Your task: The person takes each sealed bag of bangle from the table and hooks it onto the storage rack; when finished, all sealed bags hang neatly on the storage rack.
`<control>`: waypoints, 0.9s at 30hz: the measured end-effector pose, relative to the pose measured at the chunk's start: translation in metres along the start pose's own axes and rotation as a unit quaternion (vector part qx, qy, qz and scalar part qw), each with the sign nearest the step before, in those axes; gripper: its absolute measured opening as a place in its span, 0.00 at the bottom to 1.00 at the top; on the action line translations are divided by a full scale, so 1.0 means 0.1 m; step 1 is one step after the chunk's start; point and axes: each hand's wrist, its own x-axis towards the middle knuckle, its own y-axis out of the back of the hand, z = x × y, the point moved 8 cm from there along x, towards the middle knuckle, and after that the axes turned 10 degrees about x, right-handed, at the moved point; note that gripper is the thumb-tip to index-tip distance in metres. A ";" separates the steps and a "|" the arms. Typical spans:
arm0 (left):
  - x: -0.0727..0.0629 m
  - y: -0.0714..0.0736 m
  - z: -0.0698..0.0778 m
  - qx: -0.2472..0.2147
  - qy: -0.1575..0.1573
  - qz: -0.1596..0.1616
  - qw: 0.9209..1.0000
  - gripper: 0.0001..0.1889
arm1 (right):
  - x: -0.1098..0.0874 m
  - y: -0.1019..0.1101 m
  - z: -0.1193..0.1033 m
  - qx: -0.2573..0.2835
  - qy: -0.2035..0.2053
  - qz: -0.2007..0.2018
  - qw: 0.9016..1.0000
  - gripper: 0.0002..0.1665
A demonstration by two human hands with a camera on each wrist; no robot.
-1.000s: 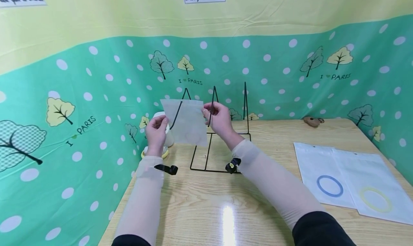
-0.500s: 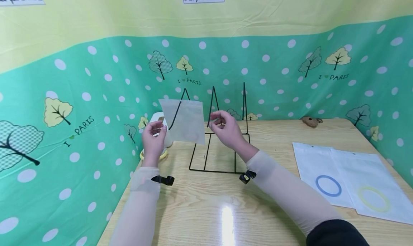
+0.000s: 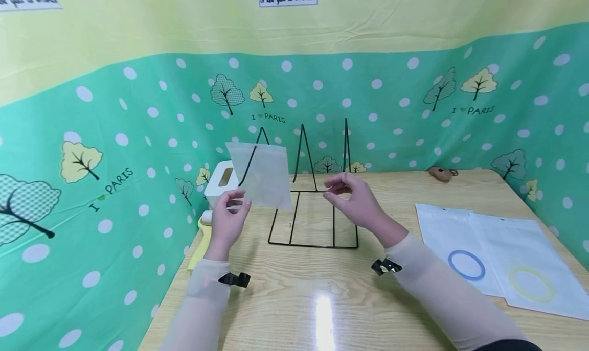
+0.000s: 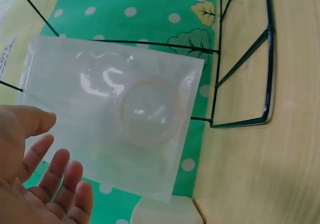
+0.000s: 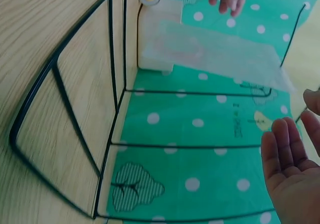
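Note:
A translucent white plastic bag with a faint pinkish ring printed on it hangs from the left prong of a black wire rack. The same bag fills much of the left wrist view. My left hand is just below and left of the bag, fingers relaxed and holding nothing. On the other side, my right hand is apart from the bag, in front of the rack's right part, its fingers loosely bent around nothing. The rack's middle and right prongs carry nothing.
Behind my left hand stands a white box with a slot on top. A yellow item with a white round part lies in front of it. Two white bags, with blue and yellow rings, overlap at right. A small brown object sits at the back.
The right hand has let go of the bag and moved right and toward me. My left hand has released the bag's left edge and dropped lower. The bag stays hanging on the prong.

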 end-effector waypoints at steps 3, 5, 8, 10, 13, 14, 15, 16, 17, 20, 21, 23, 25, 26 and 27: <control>-0.08 -0.08 -0.02 0.011 0.009 -0.023 1.000 0.19 | -0.10 0.19 0.03 -0.016 -0.010 0.011 1.000 0.13; -0.12 -0.13 -0.04 0.024 0.017 -0.041 0.999 0.18 | -0.16 0.31 0.02 -0.030 -0.012 0.018 0.999 0.13; -0.18 -0.21 -0.08 0.045 0.023 -0.075 0.996 0.19 | -0.23 0.50 0.05 -0.049 -0.020 0.030 0.998 0.13; -0.22 -0.25 -0.09 0.060 0.019 -0.093 0.994 0.21 | -0.27 0.62 0.06 -0.059 -0.026 0.035 0.997 0.14; -0.27 -0.29 -0.11 0.079 0.010 -0.117 0.990 0.23 | -0.32 0.81 0.07 -0.063 -0.032 0.043 0.997 0.15; -0.28 -0.31 -0.12 0.084 0.007 -0.125 0.989 0.23 | -0.34 0.88 0.07 -0.064 -0.034 0.047 0.996 0.16; -0.30 -0.32 -0.13 0.088 0.004 -0.131 0.987 0.24 | -0.35 0.94 0.07 -0.065 -0.034 0.052 0.996 0.16; -0.32 -0.34 -0.14 0.091 0.002 -0.138 0.986 0.24 | -0.37 1.01 0.07 -0.068 -0.033 0.057 0.996 0.16; -0.34 -0.36 -0.15 0.096 0.001 -0.145 0.985 0.25 | -0.39 1.08 0.07 -0.071 -0.031 0.063 0.995 0.17; -0.38 -0.44 -0.20 0.107 0.006 -0.164 0.981 0.27 | -0.43 1.27 0.03 -0.080 -0.020 0.079 0.993 0.17; -0.40 -0.47 -0.23 0.112 0.010 -0.169 0.979 0.27 | -0.44 1.33 0.02 -0.082 -0.016 0.086 0.993 0.18; -0.43 -0.54 -0.28 0.123 0.015 -0.182 0.975 0.29 | -0.46 1.46 0.00 -0.090 -0.007 0.099 0.991 0.18; -0.45 -0.61 -0.33 0.135 0.021 -0.197 0.971 0.32 | -0.48 1.59 -0.02 -0.100 -0.007 0.116 0.988 0.18; -0.46 -0.65 -0.35 0.139 0.022 -0.203 0.969 0.32 | -0.49 1.66 -0.02 -0.101 -0.009 0.125 0.987 0.18; -0.48 -0.67 -0.37 0.143 0.022 -0.208 0.967 0.33 | -0.51 1.72 -0.02 -0.101 -0.011 0.133 0.986 0.19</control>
